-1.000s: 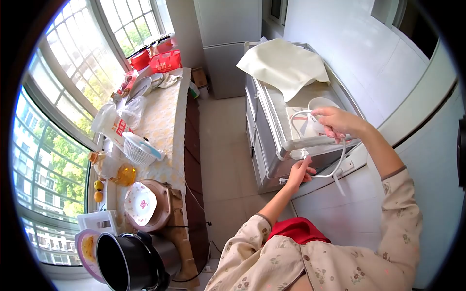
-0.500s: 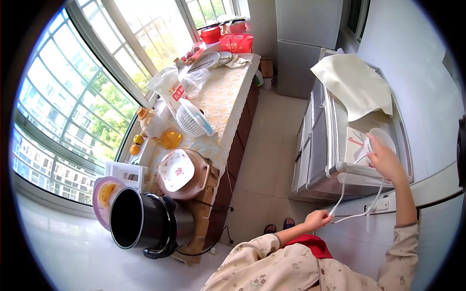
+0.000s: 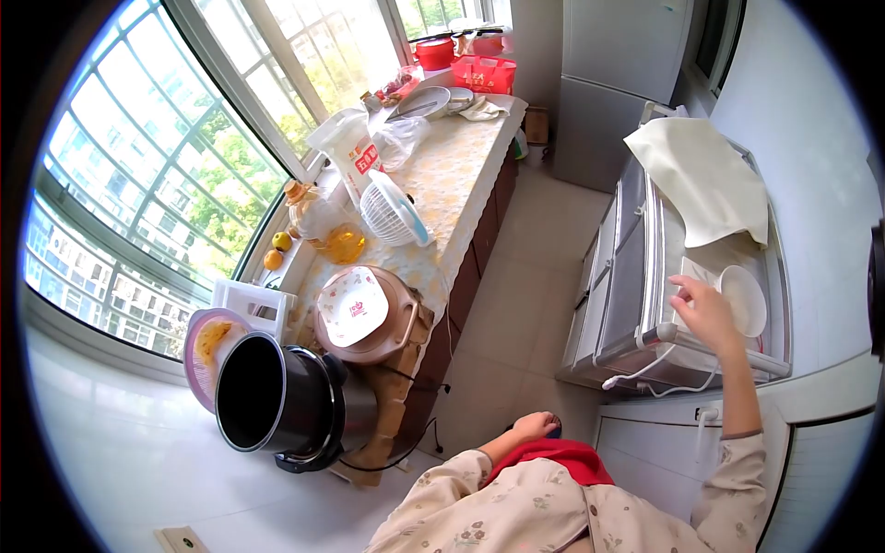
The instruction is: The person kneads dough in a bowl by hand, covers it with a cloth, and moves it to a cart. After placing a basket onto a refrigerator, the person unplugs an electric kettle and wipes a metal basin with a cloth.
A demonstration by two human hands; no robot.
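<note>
Near the cabinet's front corner, my right hand [image 3: 705, 311] hovers over the top with its fingers apart and nothing visible in them. Beside it lies a round white dish or appliance [image 3: 745, 302], partly covered by the hand. A white cord [image 3: 645, 370] hangs over the cabinet's front edge, its end free of both hands. My left hand [image 3: 535, 427] is low in front of my body, just above the red cloth [image 3: 553, 453], fingers curled together and holding nothing visible. Behind the dish, a cream cloth [image 3: 705, 180] drapes across the cabinet [image 3: 636, 348].
On the left, a patterned counter [image 3: 461, 207] bears a white-blue basket [image 3: 392, 210], an oil bottle [image 3: 343, 241], a pink-brown pot [image 3: 398, 323] and a black cooker [image 3: 267, 392]. A grey fridge [image 3: 613, 111] stands behind. A white plug [image 3: 708, 415] is at the wall strip.
The view has swung left. Both hands have let go of the white cord, which now hangs at the cabinet edge. My left hand has drawn back toward my waist.
</note>
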